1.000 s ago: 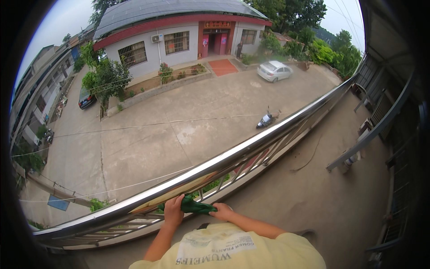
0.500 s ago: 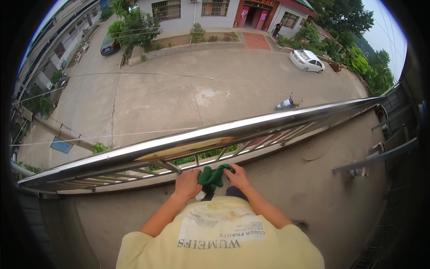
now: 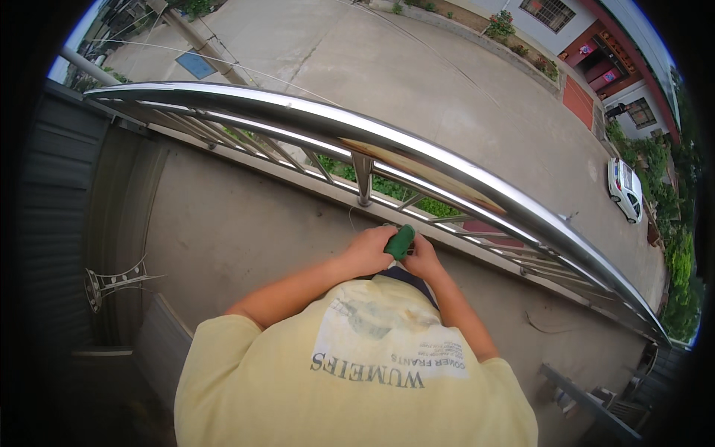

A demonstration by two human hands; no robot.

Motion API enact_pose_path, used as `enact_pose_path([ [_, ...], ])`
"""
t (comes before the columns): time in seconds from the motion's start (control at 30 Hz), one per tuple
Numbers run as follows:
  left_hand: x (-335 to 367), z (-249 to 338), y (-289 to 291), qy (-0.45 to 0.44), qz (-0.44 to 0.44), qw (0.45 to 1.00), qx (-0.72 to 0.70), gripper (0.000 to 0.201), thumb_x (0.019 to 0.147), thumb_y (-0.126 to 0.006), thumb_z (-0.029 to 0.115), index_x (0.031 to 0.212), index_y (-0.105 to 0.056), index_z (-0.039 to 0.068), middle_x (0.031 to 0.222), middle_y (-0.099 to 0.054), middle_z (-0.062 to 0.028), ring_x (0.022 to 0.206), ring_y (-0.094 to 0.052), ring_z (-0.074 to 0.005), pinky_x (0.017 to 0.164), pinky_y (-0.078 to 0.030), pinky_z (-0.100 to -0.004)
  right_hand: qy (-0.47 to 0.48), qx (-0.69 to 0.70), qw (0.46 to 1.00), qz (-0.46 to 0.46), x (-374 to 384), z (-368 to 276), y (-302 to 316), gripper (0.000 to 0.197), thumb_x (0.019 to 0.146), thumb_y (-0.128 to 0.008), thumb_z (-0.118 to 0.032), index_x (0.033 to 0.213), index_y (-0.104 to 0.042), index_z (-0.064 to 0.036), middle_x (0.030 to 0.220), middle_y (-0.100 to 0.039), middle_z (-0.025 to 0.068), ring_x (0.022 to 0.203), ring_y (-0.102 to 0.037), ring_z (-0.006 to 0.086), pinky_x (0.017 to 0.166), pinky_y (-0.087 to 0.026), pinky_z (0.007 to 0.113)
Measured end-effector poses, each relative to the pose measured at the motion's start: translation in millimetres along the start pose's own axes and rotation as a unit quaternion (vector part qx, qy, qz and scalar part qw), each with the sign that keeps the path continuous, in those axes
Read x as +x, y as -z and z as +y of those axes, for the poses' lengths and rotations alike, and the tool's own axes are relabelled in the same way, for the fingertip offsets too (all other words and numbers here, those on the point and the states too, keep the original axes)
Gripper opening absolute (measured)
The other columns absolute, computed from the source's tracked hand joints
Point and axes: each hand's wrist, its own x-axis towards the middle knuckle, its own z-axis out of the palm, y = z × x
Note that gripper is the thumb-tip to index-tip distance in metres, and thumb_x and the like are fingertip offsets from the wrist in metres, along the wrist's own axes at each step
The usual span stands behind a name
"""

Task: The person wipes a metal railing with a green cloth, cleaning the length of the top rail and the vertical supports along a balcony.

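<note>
In front of my waist, a dark green cloth (image 3: 401,242) is bunched into a short, thick roll between my two hands. My left hand (image 3: 370,252) is closed on its left side, fingers curled around it. Against its right side my right hand (image 3: 423,258) is closed too, though most of its fingertips are hidden. Both hands are close to the near side of a shiny metal railing (image 3: 363,179), apart from it.
The railing's wide top rail (image 3: 298,104) curves across the view. Beyond and below lies a concrete yard (image 3: 417,97) with a white car (image 3: 624,190) at the right. A white metal rack (image 3: 115,281) stands at left on the balcony floor (image 3: 238,216).
The view has turned left, so the railing now slants down to the right. The cloth, loosely spread between my hands before, is now gathered into a compact roll, with my hands closer together.
</note>
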Motion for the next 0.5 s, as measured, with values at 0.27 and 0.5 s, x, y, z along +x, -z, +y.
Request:
enact_pose_path([
  [0.27, -31, 31, 36, -0.017, -0.055, 0.997, 0.048, 0.044, 0.076, -0.066, 0.011, 0.117, -0.052, 0.002, 0.096, -0.059, -0.0194, 0.087, -0.06, -0.0349, 0.075, -0.05, -0.0385, -0.059, 0.274, 0.952, -0.119, 32, 32, -53, 0.04, 0.087, -0.059, -0.019, 0.124, -0.053, -0.0058, 0.112, -0.062, 0.0086, 0.099, -0.058, 0.0156, 0.083, -0.048, 0.03],
  [0.5, -12, 46, 143, -0.245, 0.139, 0.945, 0.164, 0.03, 0.075, -0.07, 0.003, 0.104, -0.063, 0.001, 0.087, -0.065, -0.0127, 0.077, -0.065, -0.0232, 0.066, -0.052, -0.0309, -0.06, 0.475, 0.863, -0.162, 45, -101, -27, 0.044, 0.087, -0.062, -0.023, 0.128, -0.052, -0.0096, 0.123, -0.054, 0.0023, 0.11, -0.054, 0.0163, 0.088, -0.05, 0.036],
])
